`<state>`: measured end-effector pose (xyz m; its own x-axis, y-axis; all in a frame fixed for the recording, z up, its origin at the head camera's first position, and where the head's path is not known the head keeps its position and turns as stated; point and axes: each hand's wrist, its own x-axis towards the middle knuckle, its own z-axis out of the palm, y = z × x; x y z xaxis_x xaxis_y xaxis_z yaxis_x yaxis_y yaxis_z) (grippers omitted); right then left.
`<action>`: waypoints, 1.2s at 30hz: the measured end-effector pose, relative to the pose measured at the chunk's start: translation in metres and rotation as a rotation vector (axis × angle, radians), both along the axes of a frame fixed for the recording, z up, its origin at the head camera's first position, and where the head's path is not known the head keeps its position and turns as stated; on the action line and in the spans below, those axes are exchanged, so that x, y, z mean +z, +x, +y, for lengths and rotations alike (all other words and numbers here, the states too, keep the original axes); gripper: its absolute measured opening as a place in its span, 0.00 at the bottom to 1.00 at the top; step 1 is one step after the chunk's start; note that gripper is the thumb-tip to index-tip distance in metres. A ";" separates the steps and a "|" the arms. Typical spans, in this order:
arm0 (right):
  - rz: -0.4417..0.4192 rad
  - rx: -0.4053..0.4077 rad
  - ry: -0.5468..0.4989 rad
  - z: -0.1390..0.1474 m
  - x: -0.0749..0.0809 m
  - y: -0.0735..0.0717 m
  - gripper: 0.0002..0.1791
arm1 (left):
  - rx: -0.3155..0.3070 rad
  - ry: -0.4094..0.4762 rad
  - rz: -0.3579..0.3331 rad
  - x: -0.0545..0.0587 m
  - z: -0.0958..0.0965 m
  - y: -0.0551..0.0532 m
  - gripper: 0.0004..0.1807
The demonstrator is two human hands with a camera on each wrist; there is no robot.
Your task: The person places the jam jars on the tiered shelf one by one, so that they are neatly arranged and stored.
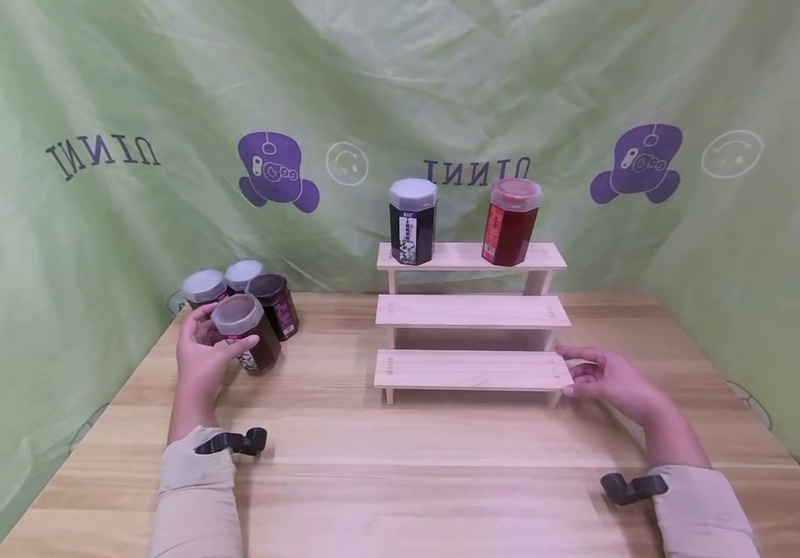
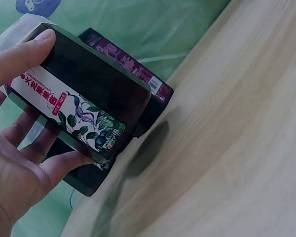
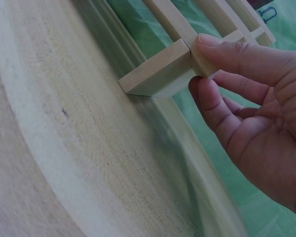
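My left hand (image 1: pixel 198 360) grips a dark eight-sided jar (image 1: pixel 263 353) with a frosted lid, thumb on the near side and fingers behind. In the left wrist view, the jar's white label (image 2: pixel 74 106) shows red characters and green leaves, and a shadow falls on the table beyond its base. With thumb and fingers, my right hand (image 1: pixel 612 384) pinches the right end of the lowest step of a three-step wooden shelf (image 1: pixel 470 368). On its top step stand a black jar (image 1: pixel 422 232) with a white lid and a red jar (image 1: pixel 512 232).
Behind the gripped jar stand a dark-topped jar (image 1: pixel 281 306) with a purple label and two white-lidded jars, one at the left (image 1: pixel 203 285) and one at the back (image 1: pixel 243 273). A green printed curtain (image 1: pixel 484 85) surrounds the wooden table (image 1: pixel 386 473).
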<state>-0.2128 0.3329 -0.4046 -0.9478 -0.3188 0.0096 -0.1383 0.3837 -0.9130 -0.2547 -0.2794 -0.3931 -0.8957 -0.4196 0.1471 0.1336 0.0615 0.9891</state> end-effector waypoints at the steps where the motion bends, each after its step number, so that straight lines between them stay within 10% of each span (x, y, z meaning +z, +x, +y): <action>1: 0.003 0.002 0.005 0.000 -0.001 0.000 0.41 | -0.005 0.008 0.006 0.001 0.001 0.001 0.49; 36: -0.021 0.009 -0.036 0.000 0.000 0.001 0.42 | -0.135 -0.180 0.113 0.017 0.038 -0.004 0.46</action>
